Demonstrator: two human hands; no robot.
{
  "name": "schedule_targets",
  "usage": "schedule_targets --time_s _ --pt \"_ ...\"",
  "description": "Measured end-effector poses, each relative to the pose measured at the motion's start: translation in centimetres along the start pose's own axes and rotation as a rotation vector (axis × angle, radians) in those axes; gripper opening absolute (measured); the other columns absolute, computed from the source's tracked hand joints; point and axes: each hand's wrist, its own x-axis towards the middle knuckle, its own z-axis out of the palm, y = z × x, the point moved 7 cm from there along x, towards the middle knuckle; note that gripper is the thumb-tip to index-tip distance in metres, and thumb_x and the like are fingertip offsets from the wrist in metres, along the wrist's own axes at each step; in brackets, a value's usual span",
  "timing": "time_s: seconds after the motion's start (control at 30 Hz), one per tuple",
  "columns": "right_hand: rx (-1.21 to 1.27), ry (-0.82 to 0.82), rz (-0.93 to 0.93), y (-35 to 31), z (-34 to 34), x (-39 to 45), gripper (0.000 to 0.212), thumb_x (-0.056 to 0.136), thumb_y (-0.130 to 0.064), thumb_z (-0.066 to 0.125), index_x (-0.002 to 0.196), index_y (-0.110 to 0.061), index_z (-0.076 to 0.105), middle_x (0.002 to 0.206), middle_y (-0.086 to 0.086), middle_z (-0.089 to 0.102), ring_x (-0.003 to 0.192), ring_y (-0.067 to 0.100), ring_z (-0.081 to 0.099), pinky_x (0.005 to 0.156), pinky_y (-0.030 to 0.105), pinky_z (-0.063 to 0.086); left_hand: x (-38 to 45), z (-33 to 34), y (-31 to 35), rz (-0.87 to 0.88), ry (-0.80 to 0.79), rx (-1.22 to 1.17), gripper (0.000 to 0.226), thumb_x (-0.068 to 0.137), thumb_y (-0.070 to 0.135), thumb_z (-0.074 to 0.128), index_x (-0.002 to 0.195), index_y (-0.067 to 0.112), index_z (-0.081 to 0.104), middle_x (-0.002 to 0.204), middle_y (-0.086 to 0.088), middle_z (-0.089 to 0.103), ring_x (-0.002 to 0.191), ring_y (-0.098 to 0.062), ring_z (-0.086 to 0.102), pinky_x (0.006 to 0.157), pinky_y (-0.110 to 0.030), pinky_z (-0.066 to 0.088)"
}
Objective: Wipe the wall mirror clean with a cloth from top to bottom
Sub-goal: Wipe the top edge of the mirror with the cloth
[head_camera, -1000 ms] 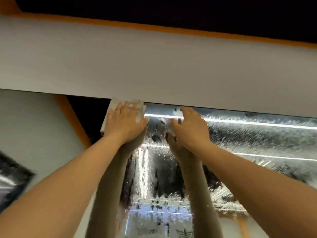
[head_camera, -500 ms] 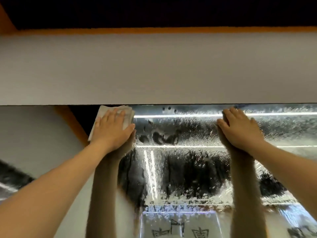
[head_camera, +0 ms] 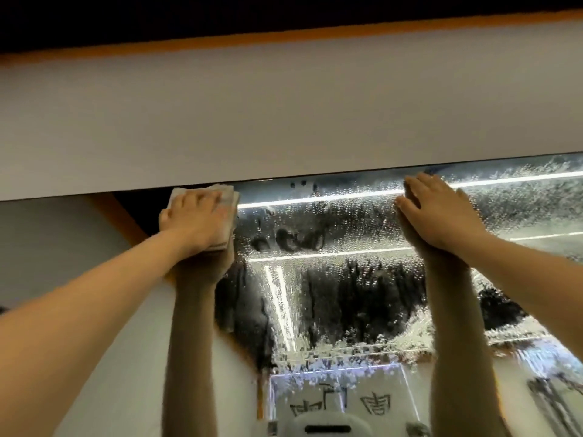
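White cloth (head_camera: 227, 201) pressed on wet mirror (head_camera: 331, 279) under flat left hand (head_camera: 192, 220); right hand (head_camera: 441, 216) spread, empty.

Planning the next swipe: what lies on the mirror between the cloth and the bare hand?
In the head view, only wet, droplet-covered glass of the mirror lies between the cloth under the left hand and the right hand; no object.

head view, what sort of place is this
Likely an indoor shop or commercial space, though uncertain. The large droplet-covered wall mirror reflects long ceiling strip lights and a signboard with large characters, and a plain grey wall band with orange trim runs above it.
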Motion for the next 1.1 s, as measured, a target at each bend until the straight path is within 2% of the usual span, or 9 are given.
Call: schedule_targets --time_s 0.07,0.13,0.2,0.3,0.4,0.6,0.73,0.93,1.1 --pt "-0.006 0.005 0.004 0.1 -0.1 -0.1 0.06 0.102 -0.048 0.027 0.154 -0.021 0.019 0.162 0.001 0.013 0.149 0.021 0.011 0.119 0.047 0.008 0.0 -0.5 -0.6 0.018 0.133 -0.008 0.046 0.103 0.032 0.029 0.149 0.026 0.03 0.151 -0.011 0.03 0.137 -0.03 0.025 0.111 -0.046 0.021" --pt "-0.007 0.01 0.011 0.1 -0.1 -0.2 0.06 0.102 -0.049 0.026 0.154 -0.021 0.019 0.162 0.001 0.014 0.149 0.02 0.012 0.119 0.048 0.01 0.3 -0.2 -0.9 0.058 0.219 0.025 0.045 0.103 0.029 0.03 0.147 0.025 0.033 0.149 -0.007 0.033 0.136 -0.028 0.027 0.109 -0.045 0.023" --pt "-0.013 0.014 0.011 0.2 0.0 -0.2 0.06 0.102 -0.048 0.026 0.154 -0.021 0.02 0.162 0.001 0.014 0.149 0.02 0.013 0.119 0.048 0.012 1.0 0.6 -0.9 0.057 0.191 0.043 0.047 0.103 0.027 0.029 0.149 0.02 0.027 0.154 -0.006 0.028 0.14 -0.027 0.023 0.113 -0.045 0.017" --pt "-0.016 0.025 -0.007 0.1 0.1 -0.1 0.059 0.101 -0.048 0.026 0.153 -0.02 0.023 0.161 0.002 0.019 0.147 0.021 0.018 0.119 0.05 0.015 1.5 1.3 -1.1 0.007 0.125 0.046 0.053 0.104 0.029 0.022 0.155 0.017 0.01 0.163 -0.004 0.006 0.149 -0.023 0.004 0.118 -0.047 0.002" --pt "-0.01 0.03 -0.011 0.1 0.0 0.0 0.058 0.101 -0.047 0.026 0.153 -0.02 0.024 0.16 0.002 0.021 0.147 0.022 0.018 0.118 0.049 0.013 1.2 1.3 -1.1 -0.028 0.095 0.04 0.054 0.105 0.03 0.019 0.156 0.018 0.004 0.164 -0.004 -0.001 0.15 -0.021 -0.003 0.118 -0.045 -0.005" --pt "0.005 0.014 -0.022 0.0 -0.1 -0.3 0.058 0.101 -0.046 0.026 0.153 -0.02 0.022 0.16 0.003 0.021 0.147 0.023 0.018 0.119 0.05 0.014 0.3 1.2 0.5 -0.137 0.085 0.006 0.055 0.105 0.029 0.016 0.156 0.012 0.003 0.163 -0.01 -0.002 0.15 -0.026 -0.003 0.119 -0.043 -0.002" --pt "0.033 0.038 -0.047 -0.1 -0.2 -0.5 0.057 0.099 -0.046 0.025 0.149 -0.02 0.031 0.154 0.005 0.032 0.143 0.025 0.027 0.116 0.052 0.02 0.1 1.7 4.8 -0.216 0.135 0.013 0.057 0.104 0.031 0.016 0.156 0.011 0.004 0.163 -0.013 -0.001 0.15 -0.029 -0.002 0.12 -0.045 0.0" --pt "0.044 0.023 -0.076 0.1 0.1 -0.6 0.058 0.101 -0.046 0.023 0.153 -0.019 0.024 0.16 0.004 0.021 0.147 0.023 0.015 0.119 0.05 0.013 0.2 3.9 19.6 0.037 0.098 0.024 0.058 0.104 0.033 0.012 0.155 0.008 -0.002 0.162 -0.016 -0.008 0.149 -0.03 -0.008 0.118 -0.045 -0.006" --pt "0.054 0.01 -0.072 0.3 0.1 -0.6 0.058 0.103 -0.044 0.024 0.154 -0.019 0.02 0.162 0.002 0.015 0.149 0.021 0.009 0.119 0.048 0.009 0.3 4.5 18.8 0.156 0.061 0.035 0.06 0.104 0.041 0.015 0.155 0.014 -0.002 0.163 -0.01 -0.008 0.15 -0.024 -0.008 0.119 -0.041 -0.005"
